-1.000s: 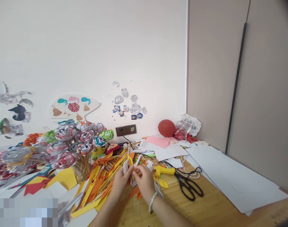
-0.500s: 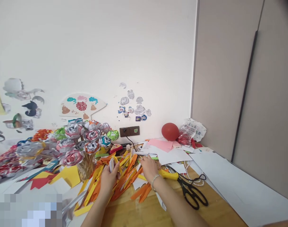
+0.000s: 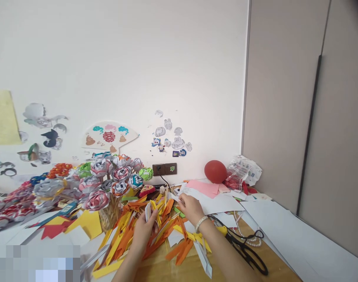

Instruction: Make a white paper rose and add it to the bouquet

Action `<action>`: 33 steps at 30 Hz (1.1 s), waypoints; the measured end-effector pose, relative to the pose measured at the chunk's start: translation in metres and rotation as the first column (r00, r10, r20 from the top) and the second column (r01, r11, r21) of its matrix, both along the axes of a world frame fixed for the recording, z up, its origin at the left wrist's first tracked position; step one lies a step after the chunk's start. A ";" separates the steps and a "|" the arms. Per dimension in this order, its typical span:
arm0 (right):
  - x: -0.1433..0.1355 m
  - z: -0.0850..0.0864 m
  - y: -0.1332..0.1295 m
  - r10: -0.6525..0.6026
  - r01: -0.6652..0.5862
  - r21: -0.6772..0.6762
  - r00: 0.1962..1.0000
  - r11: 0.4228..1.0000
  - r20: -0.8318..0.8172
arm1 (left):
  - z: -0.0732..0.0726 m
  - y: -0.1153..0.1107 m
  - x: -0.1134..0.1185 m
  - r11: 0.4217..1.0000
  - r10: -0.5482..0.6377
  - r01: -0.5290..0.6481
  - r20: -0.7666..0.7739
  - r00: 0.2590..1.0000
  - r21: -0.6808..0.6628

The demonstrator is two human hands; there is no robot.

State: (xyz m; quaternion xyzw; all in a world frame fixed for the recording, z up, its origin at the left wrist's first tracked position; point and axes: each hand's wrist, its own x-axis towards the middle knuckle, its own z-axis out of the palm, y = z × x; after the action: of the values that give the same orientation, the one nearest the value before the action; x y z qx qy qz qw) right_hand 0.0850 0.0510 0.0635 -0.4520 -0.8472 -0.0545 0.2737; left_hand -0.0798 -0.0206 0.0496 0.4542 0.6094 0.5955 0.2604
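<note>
So, far left, a yellow sheet (image 3: 4, 119) is stuck to the wall, followed by cartoon cut-outs (image 3: 51, 139) and a fan-shaped cut-out (image 3: 99, 137) printed in red, teal and brown. Below these, a big bunch of paper roses (image 3: 97, 199) is crowded onto the worktop (image 3: 155, 270), with red paper (image 3: 57, 229) and yellow paper (image 3: 89, 224) spread in front. Next along, a messy heap of orange and yellow paper strips (image 3: 124, 241) is piled up.

Over that heap, some folded white paper (image 3: 148, 211) is held upright in the left hand (image 3: 143, 231) — fingers clamped on it. A bit further right, the right hand (image 3: 191, 208) is held above the pile's edge, fingers bent and close together by a white strip (image 3: 173, 197); whether it's actually gripped can't be told. A sparkly bracelet (image 3: 201, 223) is worn on that wrist.

Behind, pink paper (image 3: 202, 188) is laid over white sheets, beside a red balloon (image 3: 216, 171) and a printed plastic bag (image 3: 246, 172). A yellow glue gun (image 3: 222, 230) is mostly hidden by the right forearm, and black-handled scissors (image 3: 259, 261) are partly covered too. Large white sheets (image 3: 296, 231) are laid out far right.
</note>
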 end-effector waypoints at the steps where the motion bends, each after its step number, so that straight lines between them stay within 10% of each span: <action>1: 0.001 0.000 -0.006 0.012 -0.011 0.009 0.996 1.000 -0.087 | 0.001 -0.001 0.003 1.000 -0.014 0.014 0.029 0.999 -0.005; 9: -0.022 -0.022 -0.051 0.199 -0.164 0.113 0.811 0.980 -0.550 | -0.009 0.004 0.020 0.985 -0.172 0.171 0.149 0.974 0.024; 33: -0.028 -0.037 -0.048 0.167 -0.434 -0.084 0.508 0.897 -0.845 | -0.011 0.001 0.030 0.935 -0.355 0.356 0.107 0.929 0.011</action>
State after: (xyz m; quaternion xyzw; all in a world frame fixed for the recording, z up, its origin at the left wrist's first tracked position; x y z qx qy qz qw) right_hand 0.0570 0.0028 0.0267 -0.3033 -0.6857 0.3328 0.5720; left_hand -0.0503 -0.0193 0.0388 0.5229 0.5049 0.5595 0.3982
